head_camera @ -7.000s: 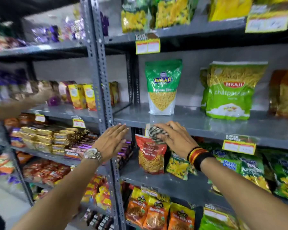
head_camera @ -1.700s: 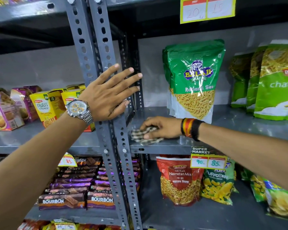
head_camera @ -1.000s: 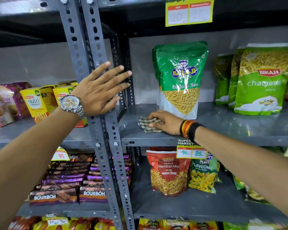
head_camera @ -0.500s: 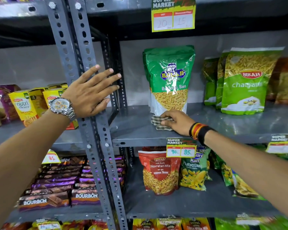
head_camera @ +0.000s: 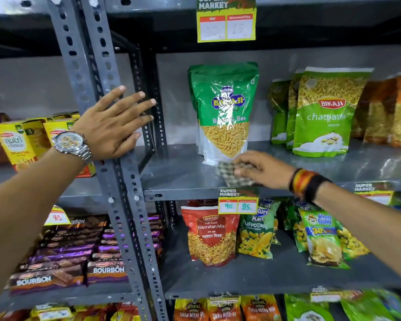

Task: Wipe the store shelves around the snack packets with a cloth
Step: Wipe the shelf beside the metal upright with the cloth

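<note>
Setting: grey slotted-steel store racks filled with snacks, seen from close in front, two bays side by side.
Shelf: middle grey shelf [head_camera: 178,174] of the right bay, its bare front part facing the camera.
Cloth: checked cloth [head_camera: 232,176] lies on that shelf near the front edge, just in front of the green packet's foot; blurred.
Right hand: right hand [head_camera: 262,171] lies palm down on the cloth's right part, fingers [head_camera: 243,169] spread over it; whether they curl round the fabric I cannot tell. Red, yellow and black bands circle the wrist.
Nearest packet: green Ratlami Sev packet [head_camera: 223,112] stands upright at the back of the shelf, directly behind the cloth.
Packets to the right: light-green Bikaji packets [head_camera: 322,112] stand upright, apart from the hand; orange packets [head_camera: 389,112] stand beyond them, blurred.
Price tag: yellow tag [head_camera: 237,201] reading 90 and 85 hangs from the shelf edge just below the cloth.
Left hand: left hand [head_camera: 111,126] rests flat and open against the perforated upright [head_camera: 123,205] between the bays, fingers fanned, holding nothing; a steel watch [head_camera: 71,143] sits on the wrist.
Below: red Navratan Mix packet [head_camera: 210,235] and a Puffcorn packet [head_camera: 257,235] stand on the lower shelf.
Left bay: yellow Nutri Choice boxes [head_camera: 16,142] above, Bourbon biscuit packs [head_camera: 63,267] stacked below.
</note>
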Tool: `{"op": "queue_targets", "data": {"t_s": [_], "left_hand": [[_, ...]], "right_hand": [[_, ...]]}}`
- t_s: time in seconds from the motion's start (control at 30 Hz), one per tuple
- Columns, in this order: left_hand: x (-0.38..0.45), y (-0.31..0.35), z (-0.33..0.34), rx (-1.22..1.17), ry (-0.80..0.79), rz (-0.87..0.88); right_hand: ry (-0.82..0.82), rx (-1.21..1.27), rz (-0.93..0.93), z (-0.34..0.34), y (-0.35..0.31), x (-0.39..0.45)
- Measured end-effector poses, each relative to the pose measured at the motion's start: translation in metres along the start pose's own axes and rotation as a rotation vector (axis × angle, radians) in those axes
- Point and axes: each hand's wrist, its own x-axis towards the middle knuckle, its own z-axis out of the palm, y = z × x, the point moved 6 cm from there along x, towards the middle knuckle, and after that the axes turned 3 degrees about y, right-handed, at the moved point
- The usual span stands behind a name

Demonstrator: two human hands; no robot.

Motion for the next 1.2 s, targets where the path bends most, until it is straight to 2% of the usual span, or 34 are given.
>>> {"op": "queue_targets", "data": {"t_s": [0.07, 0.2, 0.37, 0.47, 0.57, 0.63, 0.73, 0.87, 0.97, 1.2], "left_hand": [[0.001, 0.000, -0.002, -0.009, -0.016, -0.004], [0.000, 0.000, -0.003, 0.001, -0.052, -0.006], [-0.001, 0.001, -0.003, 0.002, -0.069, -0.008], [0.002, 0.004, -0.004, -0.030, -0.149, -0.033], [0.011, 0.038, -0.008, -0.099, -0.193, 0.032], [0.020, 0.077, -0.009, -0.190, -0.191, 0.043], [0.036, 0.133, 0.002, -0.411, -0.213, -0.031], [0.055, 0.184, 0.023, -0.570, -0.300, -0.118], [0.065, 0.205, 0.038, -0.613, -0.328, -0.128], [0.061, 0.209, 0.055, -0.594, -0.297, -0.159]], "right_hand": [[0.086, -0.072, 0.058, -0.004, 0.015, 0.017], [0.119, -0.224, 0.160, 0.011, 0.031, 0.030], [-0.105, 0.000, 0.045, 0.006, 0.013, -0.009], [0.007, 0.047, 0.050, -0.029, 0.016, -0.009], [0.115, 0.030, 0.060, -0.058, 0.025, 0.002], [0.129, -0.017, 0.088, -0.068, 0.035, 0.009], [0.132, -0.052, 0.118, -0.072, 0.046, 0.019], [0.107, -0.082, 0.120, -0.059, 0.055, 0.031], [0.071, -0.091, 0.112, -0.042, 0.067, 0.043], [0.016, -0.069, 0.105, -0.016, 0.090, 0.053]]}}
